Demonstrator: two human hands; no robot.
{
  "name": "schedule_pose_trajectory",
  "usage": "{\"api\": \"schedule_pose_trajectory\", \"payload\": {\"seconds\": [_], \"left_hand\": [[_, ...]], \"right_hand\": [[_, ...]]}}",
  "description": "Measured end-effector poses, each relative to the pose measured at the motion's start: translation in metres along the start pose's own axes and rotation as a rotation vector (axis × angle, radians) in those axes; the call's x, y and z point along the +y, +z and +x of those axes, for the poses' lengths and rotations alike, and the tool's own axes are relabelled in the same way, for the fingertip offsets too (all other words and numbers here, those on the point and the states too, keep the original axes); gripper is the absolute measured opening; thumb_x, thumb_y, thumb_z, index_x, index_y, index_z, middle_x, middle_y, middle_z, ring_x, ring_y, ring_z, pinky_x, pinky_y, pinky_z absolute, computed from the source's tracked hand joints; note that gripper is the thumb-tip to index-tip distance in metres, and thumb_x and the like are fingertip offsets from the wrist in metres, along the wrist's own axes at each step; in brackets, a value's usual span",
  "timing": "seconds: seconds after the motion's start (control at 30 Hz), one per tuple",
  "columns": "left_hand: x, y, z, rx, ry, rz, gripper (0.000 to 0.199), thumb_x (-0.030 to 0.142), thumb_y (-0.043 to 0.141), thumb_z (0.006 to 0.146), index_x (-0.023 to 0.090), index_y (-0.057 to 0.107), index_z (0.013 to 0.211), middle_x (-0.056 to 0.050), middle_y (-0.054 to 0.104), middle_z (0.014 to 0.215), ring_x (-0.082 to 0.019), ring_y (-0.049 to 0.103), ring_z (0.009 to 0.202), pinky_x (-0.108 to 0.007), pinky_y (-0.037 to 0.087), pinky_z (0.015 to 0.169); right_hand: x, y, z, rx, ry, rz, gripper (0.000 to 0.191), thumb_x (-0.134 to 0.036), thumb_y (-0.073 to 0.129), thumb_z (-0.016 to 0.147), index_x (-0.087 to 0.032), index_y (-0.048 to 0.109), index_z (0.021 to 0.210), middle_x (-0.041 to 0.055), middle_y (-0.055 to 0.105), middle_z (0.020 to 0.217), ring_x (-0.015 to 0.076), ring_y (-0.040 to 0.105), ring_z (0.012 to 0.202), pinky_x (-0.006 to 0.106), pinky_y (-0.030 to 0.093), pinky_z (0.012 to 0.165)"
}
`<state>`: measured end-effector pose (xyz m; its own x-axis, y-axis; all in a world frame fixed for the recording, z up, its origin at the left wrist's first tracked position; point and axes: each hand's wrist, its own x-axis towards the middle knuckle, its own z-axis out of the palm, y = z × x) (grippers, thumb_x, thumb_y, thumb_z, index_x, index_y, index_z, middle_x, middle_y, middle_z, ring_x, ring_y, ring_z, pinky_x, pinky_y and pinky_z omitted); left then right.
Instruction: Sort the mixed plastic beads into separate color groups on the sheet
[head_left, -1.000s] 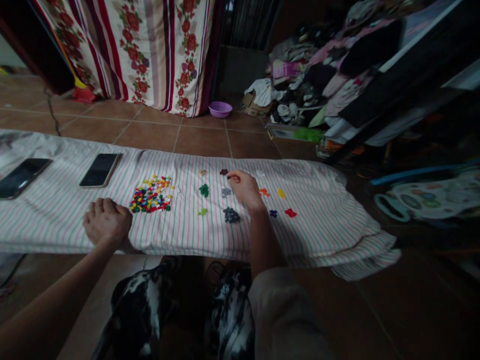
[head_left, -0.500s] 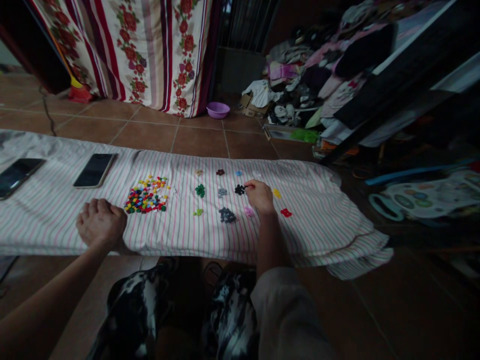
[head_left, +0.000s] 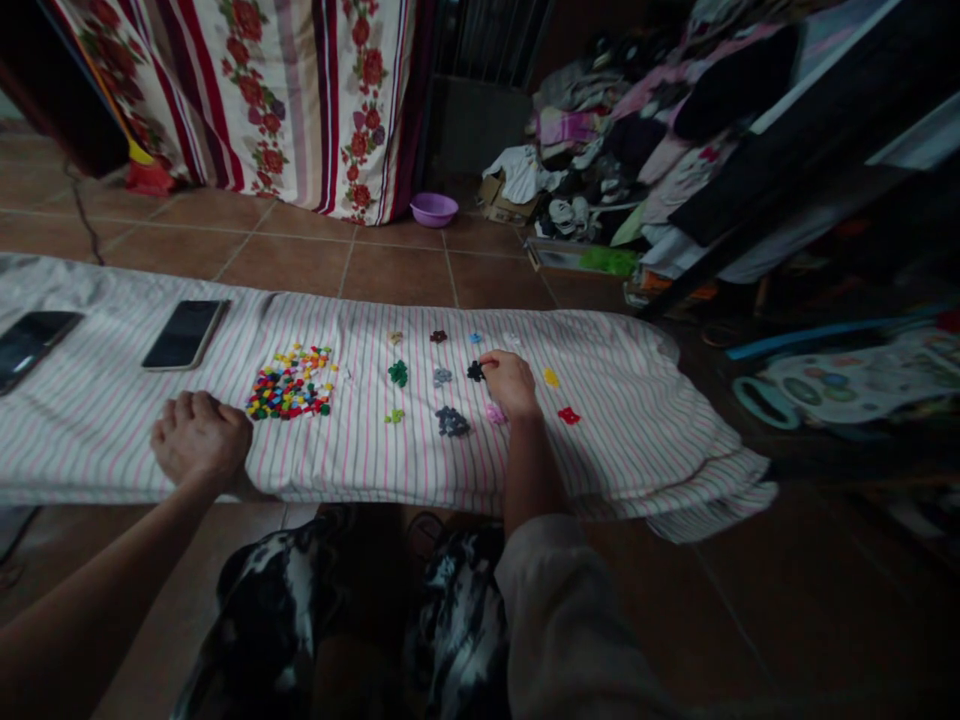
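My right hand (head_left: 511,383) reaches over the striped cloth (head_left: 360,455), its fingers pinched at the right edge of a small black pile (head_left: 475,371). Whatever the fingertips hold is too small to make out. Around it lie little piles: dark green (head_left: 397,373), grey (head_left: 442,376), dark grey (head_left: 452,421), pink (head_left: 495,412), yellow (head_left: 551,377) and red (head_left: 569,415), with brown (head_left: 438,337) and blue (head_left: 475,338) ones farther back. My left hand (head_left: 201,436) rests on the cloth with fingers curled, beside a mixed heap of coloured pieces (head_left: 292,385); nothing shows in it.
Two phones lie on the cloth at the left, one near the mixed heap (head_left: 185,334) and one at the frame's edge (head_left: 34,348). Beyond the cloth, a purple basin (head_left: 433,209) stands on the tiled floor near a curtain (head_left: 300,100). Piled clothes lie at the back right.
The view has tilted slightly, so the cloth and piles appear a little higher. My right hand has shifted slightly left, closer over the black pile. My left hand stays resting.
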<state>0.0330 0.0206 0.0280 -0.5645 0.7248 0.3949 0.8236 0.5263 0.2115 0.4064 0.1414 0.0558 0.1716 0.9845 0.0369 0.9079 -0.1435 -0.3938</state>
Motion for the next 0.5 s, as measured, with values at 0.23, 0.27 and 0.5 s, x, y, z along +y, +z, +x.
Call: {"api": "schedule_pose_trajectory", "payload": {"seconds": [0.23,0.27,0.5], "left_hand": [[0.000,0.003,0.001,-0.010,-0.019,0.029,0.050,0.028,0.029,0.081,0.002,0.059,0.112,-0.023,0.056,0.126,-0.034,0.047,0.123,-0.051,0.037,0.099],[0.000,0.003,0.001,-0.019,-0.020,0.035,0.050,0.028,0.029,0.081,0.003,0.059,0.112,-0.023,0.057,0.125,-0.034,0.047,0.122,-0.050,0.037,0.098],[-0.001,0.004,0.001,-0.004,-0.017,0.033,0.048,0.029,0.030,0.081,0.005,0.060,0.109,-0.022,0.060,0.120,-0.032,0.050,0.118,-0.047,0.038,0.096]], "right_hand": [[-0.005,-0.006,-0.002,-0.020,0.047,-0.014,0.030,-0.020,0.048,0.084,-0.026,0.072,0.101,0.0053,0.071,0.106,0.0193,0.063,0.097,0.027,0.044,0.081],[-0.005,-0.007,-0.003,-0.023,0.042,-0.013,0.030,-0.021,0.048,0.084,-0.026,0.072,0.100,0.0049,0.071,0.105,0.0192,0.063,0.097,0.027,0.044,0.080],[-0.017,-0.016,-0.004,-0.002,-0.018,0.020,0.026,-0.023,0.048,0.086,-0.021,0.073,0.092,0.0064,0.072,0.096,0.0190,0.063,0.091,0.025,0.044,0.077]]}}
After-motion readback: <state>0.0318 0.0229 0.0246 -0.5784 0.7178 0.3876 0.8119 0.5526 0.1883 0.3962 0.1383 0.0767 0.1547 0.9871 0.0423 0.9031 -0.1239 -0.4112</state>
